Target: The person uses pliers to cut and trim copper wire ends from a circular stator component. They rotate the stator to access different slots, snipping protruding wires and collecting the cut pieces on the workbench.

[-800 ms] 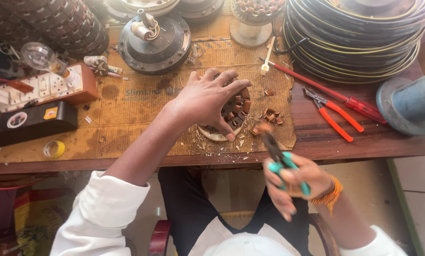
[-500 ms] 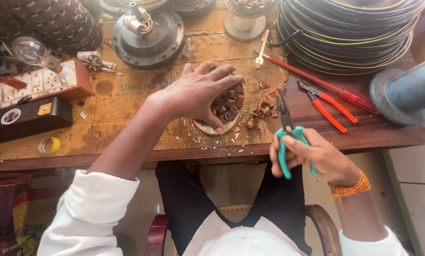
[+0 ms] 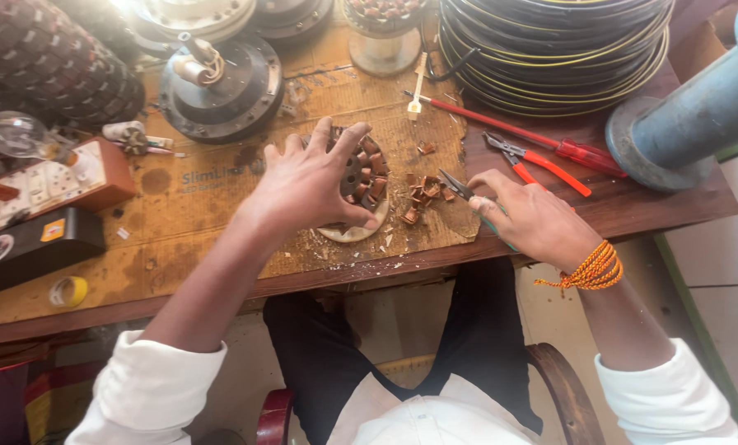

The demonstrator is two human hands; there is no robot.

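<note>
Head view: a person seated at a wooden bench (image 3: 649,206), looking down on both hands.
Left hand (image 3: 307,185): spread wide, palm down, fingers curled over the stator (image 3: 361,185) and pressing it to the cardboard mat (image 3: 196,222); it grips the top and near rim.
Right hand (image 3: 534,218): closed round the green handles of small pliers (image 3: 460,188); the dark tips point toward the stator and lie just beside the cut copper bits (image 3: 422,196). Whether the tips are open or closed is too small to tell.
Stator: on the mat near the bench's front edge, between the two hands, half hidden under the left one; copper coils ringed round a pale core.
Handling: likely heavy and stiff for its size, being iron and wound wire; the coil wire looks thin and easy to nick, so the rim or core seems the safest place to hold, not the windings.
Scraps: light, loose, probably sharp-ended.
Nearby: red pliers (image 3: 542,161) and a red screwdriver (image 3: 509,130) to the right, well clear of the stator.
Behind: a dark motor housing (image 3: 229,91) and stacked wire coils (image 3: 550,49).
Far left: a switch board (image 3: 48,177) and a tape roll (image 3: 68,290).
</note>
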